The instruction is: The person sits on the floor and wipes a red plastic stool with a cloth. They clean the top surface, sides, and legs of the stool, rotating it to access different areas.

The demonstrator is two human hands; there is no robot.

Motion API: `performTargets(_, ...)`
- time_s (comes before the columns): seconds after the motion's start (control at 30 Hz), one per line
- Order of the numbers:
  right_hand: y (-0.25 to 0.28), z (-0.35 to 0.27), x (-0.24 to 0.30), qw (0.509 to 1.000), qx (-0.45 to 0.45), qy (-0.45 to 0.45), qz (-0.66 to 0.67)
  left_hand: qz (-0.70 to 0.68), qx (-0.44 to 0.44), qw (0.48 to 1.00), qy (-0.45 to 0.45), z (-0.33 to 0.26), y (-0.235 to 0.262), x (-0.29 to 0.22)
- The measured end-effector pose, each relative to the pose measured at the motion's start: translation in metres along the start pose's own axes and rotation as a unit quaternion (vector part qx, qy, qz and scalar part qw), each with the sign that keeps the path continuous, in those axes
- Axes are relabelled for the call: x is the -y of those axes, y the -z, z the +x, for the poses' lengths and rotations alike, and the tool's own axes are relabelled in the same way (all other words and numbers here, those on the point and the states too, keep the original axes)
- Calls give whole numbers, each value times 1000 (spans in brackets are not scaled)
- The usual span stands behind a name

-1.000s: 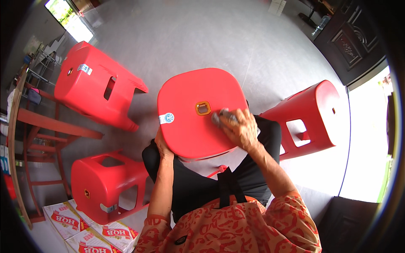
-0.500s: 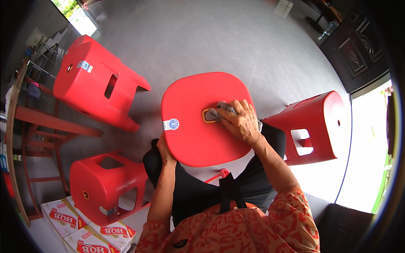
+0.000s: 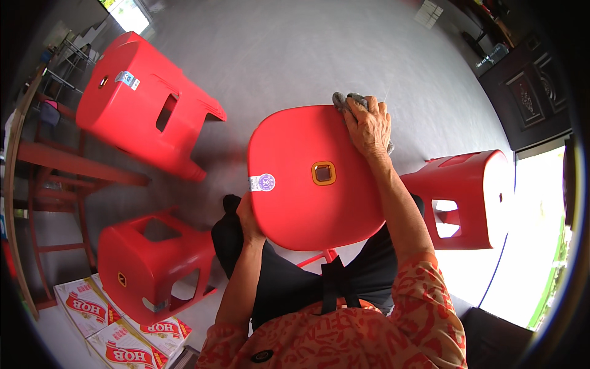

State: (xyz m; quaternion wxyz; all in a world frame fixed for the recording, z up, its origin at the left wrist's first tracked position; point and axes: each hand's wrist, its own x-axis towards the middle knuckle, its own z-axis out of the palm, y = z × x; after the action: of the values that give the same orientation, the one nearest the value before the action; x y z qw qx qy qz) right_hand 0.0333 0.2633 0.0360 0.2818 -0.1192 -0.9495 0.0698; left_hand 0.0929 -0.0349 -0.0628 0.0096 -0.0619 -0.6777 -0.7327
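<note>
A red plastic stool (image 3: 301,209) stands in front of me between my knees, its seat facing up. The seat has a square hole with a yellow rim at its middle and a round sticker at its left edge. My right hand (image 3: 369,126) is closed on a grey cloth (image 3: 351,100) and presses it against the far right corner of the seat. Along the stool's near left side, my left hand (image 3: 249,220) grips its edge, with the fingers partly hidden under the rim.
Red stools lie on their sides around me: one at far left (image 3: 147,104), one at near left (image 3: 147,264) by white-and-red cartons (image 3: 120,344), one at right (image 3: 461,203). A wooden table (image 3: 80,163) borders the left. A dark carved door (image 3: 522,92) stands at far right.
My right hand has moved the cloth from beside the centre hole to the seat's far right corner, leaving the hole uncovered. My left hand still holds the stool's left edge.
</note>
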Motion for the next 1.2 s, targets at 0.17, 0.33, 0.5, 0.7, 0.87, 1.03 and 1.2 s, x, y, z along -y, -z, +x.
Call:
performTargets(0.17,17,-20,13,992,14,108,58,-104,-36,988,109,1,1,10)
performTargets(0.33,43,-56,40,971,96,173,132,32,-20,998,45,3,-2,-5)
performTargets(0.5,50,-70,61,950,124,226,175,138,-8,990,-39,4,-1,-12)
performTargets(0.7,17,-36,70,974,103,151,131,66,-29,997,9,0,2,7)
performTargets(0.87,-14,0,83,984,60,124,115,115,-24,993,6,-3,4,12)
performTargets(1.03,-30,19,101,986,64,108,111,78,-38,996,0,-6,0,20)
performTargets(1.2,-26,9,104,971,52,183,142,-125,-69,979,148,-2,-3,12)
